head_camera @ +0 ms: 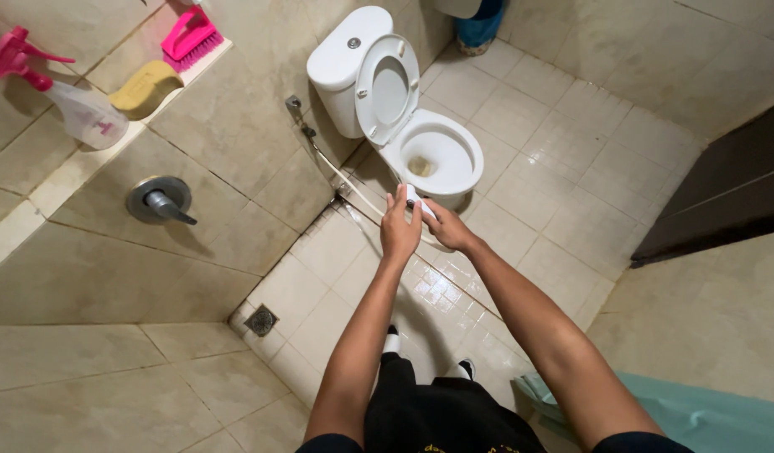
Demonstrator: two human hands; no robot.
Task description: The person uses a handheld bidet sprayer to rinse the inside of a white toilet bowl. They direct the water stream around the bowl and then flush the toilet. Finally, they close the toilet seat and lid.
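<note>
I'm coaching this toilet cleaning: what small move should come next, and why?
Probably aim the white sprayer head, held by both the left hand and right hand, into the toilet bowl: the seat is up and residue sits in the bowl.

A white toilet (429, 147) stands with its seat raised against the tiled wall. On the ledge (77, 168) sit a pink-topped spray bottle (72, 105), a yellow sponge (145, 88) and a pink scrub brush (191, 35). A floor drain (260, 320) lies near the corner.
</note>
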